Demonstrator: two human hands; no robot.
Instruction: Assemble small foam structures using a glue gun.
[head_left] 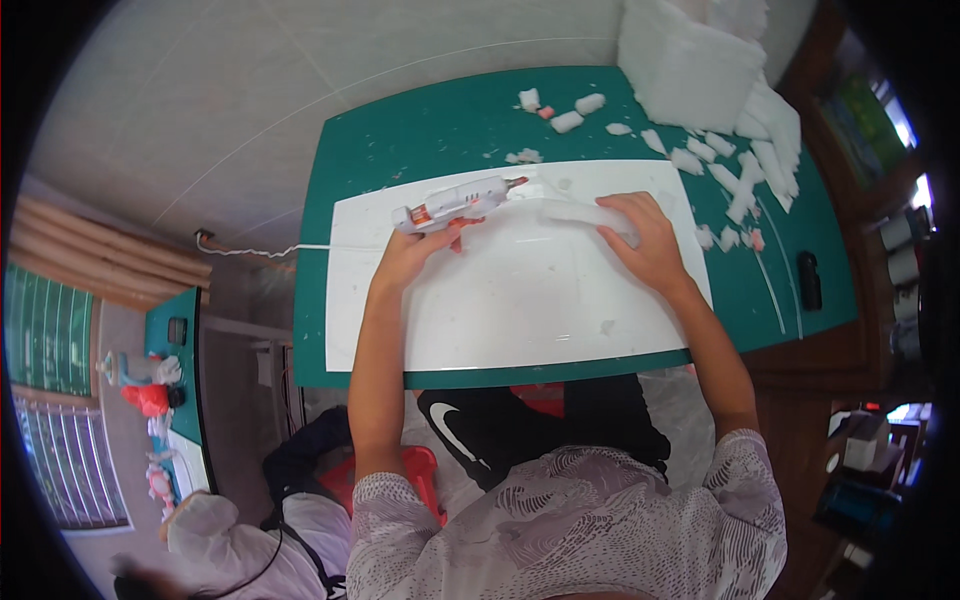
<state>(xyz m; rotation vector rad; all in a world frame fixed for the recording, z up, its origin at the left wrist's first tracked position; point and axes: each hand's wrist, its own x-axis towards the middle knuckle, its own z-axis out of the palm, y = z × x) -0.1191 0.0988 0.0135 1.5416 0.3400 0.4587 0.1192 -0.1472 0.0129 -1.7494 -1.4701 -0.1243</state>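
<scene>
My left hand (408,258) is closed around a white and orange hot glue gun (462,199), whose tip points right. My right hand (642,240) grips a long, soft-looking white strip (578,214) by its right end; the strip's left end reaches toward the glue gun's tip, and I cannot tell whether they touch. Both hands are over a glossy white board (500,320), which lies on a green table surface (420,125).
White chunks (568,121) and scraps lie at the back and right, below a large white fluffy block (690,70). Two thin translucent sticks (770,290) lie near a black object (809,280). A white cord (270,252) runs left. Another person (250,540) sits lower left.
</scene>
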